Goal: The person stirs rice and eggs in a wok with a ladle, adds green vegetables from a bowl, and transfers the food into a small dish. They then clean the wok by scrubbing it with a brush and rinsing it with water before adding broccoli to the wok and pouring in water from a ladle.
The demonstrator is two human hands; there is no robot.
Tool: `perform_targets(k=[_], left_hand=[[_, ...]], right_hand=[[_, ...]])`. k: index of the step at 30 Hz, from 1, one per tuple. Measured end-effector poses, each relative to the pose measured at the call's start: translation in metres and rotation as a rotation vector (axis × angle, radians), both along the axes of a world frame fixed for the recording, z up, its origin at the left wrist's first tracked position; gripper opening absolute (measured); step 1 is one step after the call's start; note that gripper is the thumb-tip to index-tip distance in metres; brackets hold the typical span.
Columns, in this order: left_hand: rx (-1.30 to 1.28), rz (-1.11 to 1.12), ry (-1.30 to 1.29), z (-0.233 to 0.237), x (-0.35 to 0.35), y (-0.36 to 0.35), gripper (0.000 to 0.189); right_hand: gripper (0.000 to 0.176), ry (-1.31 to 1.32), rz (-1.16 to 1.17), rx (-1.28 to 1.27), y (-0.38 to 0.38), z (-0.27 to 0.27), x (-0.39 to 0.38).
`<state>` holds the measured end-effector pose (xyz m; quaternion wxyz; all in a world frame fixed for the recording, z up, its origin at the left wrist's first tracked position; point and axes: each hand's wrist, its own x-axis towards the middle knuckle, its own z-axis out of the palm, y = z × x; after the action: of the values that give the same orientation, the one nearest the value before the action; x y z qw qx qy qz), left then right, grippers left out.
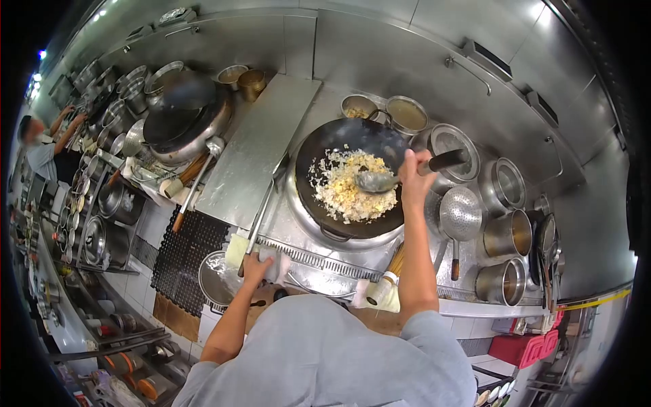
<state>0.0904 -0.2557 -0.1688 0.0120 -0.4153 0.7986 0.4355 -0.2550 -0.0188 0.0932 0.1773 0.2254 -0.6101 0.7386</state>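
Where the ladle (pixel 375 182) rests, food (pixel 339 191) looks yellow-white.

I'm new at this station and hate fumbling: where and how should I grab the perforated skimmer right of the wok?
Best by the dark grip at the handle's end, probably from the near side: the perforated skimmer lies with its round end away and its handle pointing back toward the camera. The right hand, holding the ladle, would need freeing.

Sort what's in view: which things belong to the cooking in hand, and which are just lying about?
In use:
- wok
- white-and-yellow food inside it
- ladle, held in the right hand

Apparently lying about:
- perforated skimmer
- bristle brush
- red containers
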Motion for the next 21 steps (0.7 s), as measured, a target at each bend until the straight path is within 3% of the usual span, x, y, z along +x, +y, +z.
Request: perform_targets(k=[1, 2, 4, 5, 7, 8, 10, 12, 13, 14, 16, 17, 18, 20, 21], left_hand=[[-0.192, -0.003, 0.049, -0.001, 0.005, 0.010, 0.069], [-0.189, -0.012, 0.032, 0.004, 0.012, 0.021, 0.069], [-0.563, -0.163, 0.107, 0.017, 0.003, 0.030, 0.058], [-0.561, -0.206, 0.117, 0.045, -0.002, 0.040, 0.051], [-0.528, -0.265, 0.237, 0.042, -0.011, 0.045, 0.051], [-0.483, -0.339, 0.327, 0.038, 0.001, 0.051, 0.052], [-0.370, -0.304, 0.322, 0.036, 0.001, 0.052, 0.050], [-0.163, -0.080, 0.201, 0.057, -0.001, 0.053, 0.048], [-0.151, 0.008, 0.432, 0.053, 0.002, 0.047, 0.049], [-0.149, 0.012, 0.422, 0.056, 0.006, 0.039, 0.049], [0.710, 0.260, 0.630, 0.066, 0.010, 0.021, 0.052], [1.022, 0.325, 0.694, 0.073, 0.008, 0.016, 0.053], [1.018, 0.318, 0.719, 0.080, 0.000, 0.013, 0.053], [1.451, 0.423, 0.840, 0.096, 0.003, 0.023, 0.056], [1.491, 0.342, 0.881, 0.098, -0.002, 0.028, 0.059]], right_hand=[[0.031, -0.012, 0.001, 0.006, 0.001, -0.003, -0.003], [0.030, -0.097, 0.097, 0.055, 0.002, -0.005, -0.006], [0.030, -0.162, 0.175, 0.087, 0.010, -0.001, -0.003], [0.031, -0.107, 0.139, 0.098, 0.015, 0.006, 0.007], [0.032, -0.108, 0.124, 0.067, 0.013, 0.006, 0.018], [0.033, -0.178, 0.158, 0.182, 0.010, 0.000, 0.014], [0.033, -0.149, 0.266, 0.057, 0.015, -0.001, 0.011], [0.034, -0.212, 0.235, -0.103, 0.019, 0.020, 0.036], [0.035, -0.225, 0.237, -0.146, 0.021, 0.031, 0.049], [0.035, -0.235, 0.240, -0.143, 0.017, 0.026, 0.041], [0.034, -0.389, 0.395, -0.218, 0.012, 0.006, 0.016], [0.033, -0.403, 0.322, -0.296, 0.006, 0.010, 0.015], [0.033, -0.382, 0.334, -0.298, 0.001, 0.017, 0.015], [0.033, -0.327, 0.263, -0.286, -0.010, 0.020, 0.031], [0.033, -0.483, 0.252, -0.220, -0.025, 0.016, 0.026]])
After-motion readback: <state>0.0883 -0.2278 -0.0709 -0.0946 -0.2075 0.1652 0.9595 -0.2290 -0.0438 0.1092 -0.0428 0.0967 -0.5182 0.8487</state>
